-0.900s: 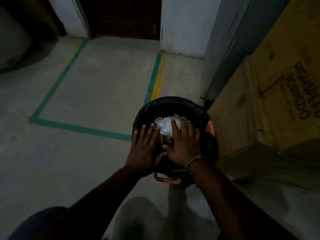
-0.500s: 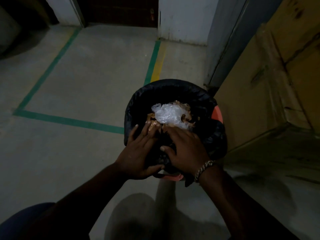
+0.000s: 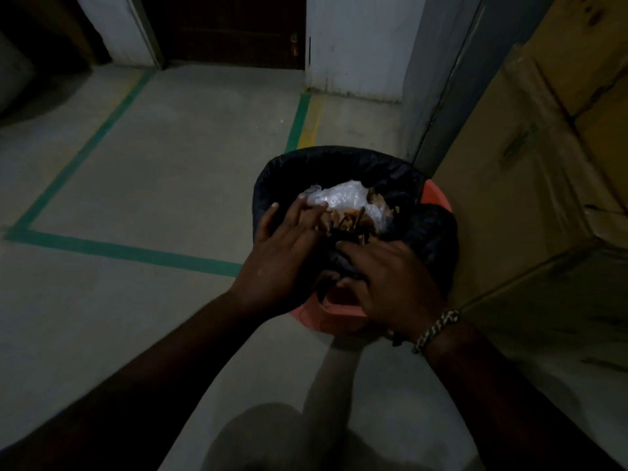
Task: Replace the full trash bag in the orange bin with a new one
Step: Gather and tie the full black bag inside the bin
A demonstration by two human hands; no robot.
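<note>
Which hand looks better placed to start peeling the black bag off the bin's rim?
Probably the right hand: it pinches the black bag at its bunched near edge, where the orange bin rim already shows. The left hand lies open over the trash.

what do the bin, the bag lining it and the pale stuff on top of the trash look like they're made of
The bin looks like moulded plastic: smooth, matte orange rim and wall. The bag seems to be thin black plastic film, wrinkled with a faint sheen and draped over the rim. The pale stuff is probably clear plastic wrap: crumpled, translucent, catching the light.
</note>
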